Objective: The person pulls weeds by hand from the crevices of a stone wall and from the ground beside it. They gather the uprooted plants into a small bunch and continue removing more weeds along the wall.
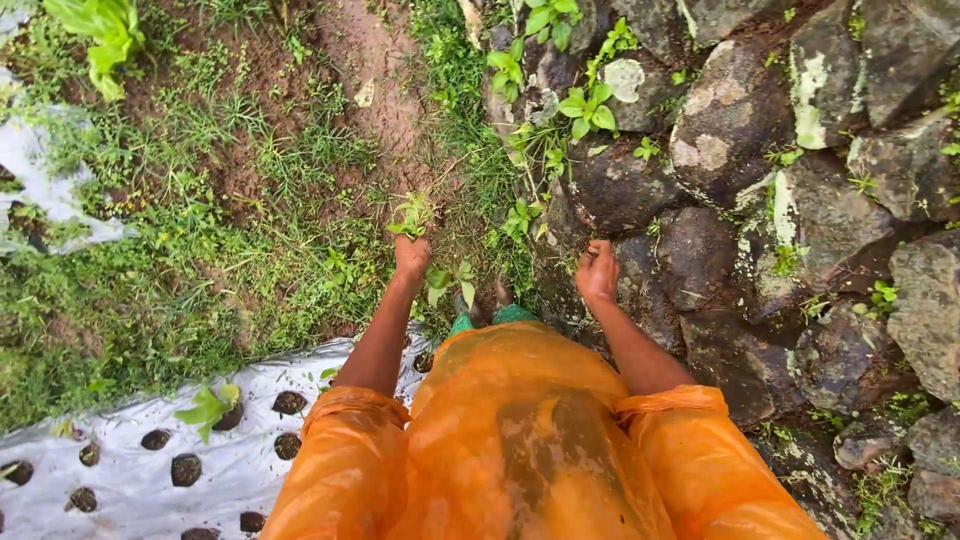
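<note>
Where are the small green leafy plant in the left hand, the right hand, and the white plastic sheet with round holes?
small green leafy plant [410,214], head view, on its leaves
right hand [598,272], head view, back of the hand
white plastic sheet with round holes [130,485], head view, bare plastic between holes

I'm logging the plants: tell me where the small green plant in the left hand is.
In the head view, the small green plant sits left of centre, gripped in the left hand over the dirt path, left of the stone wall.
</note>
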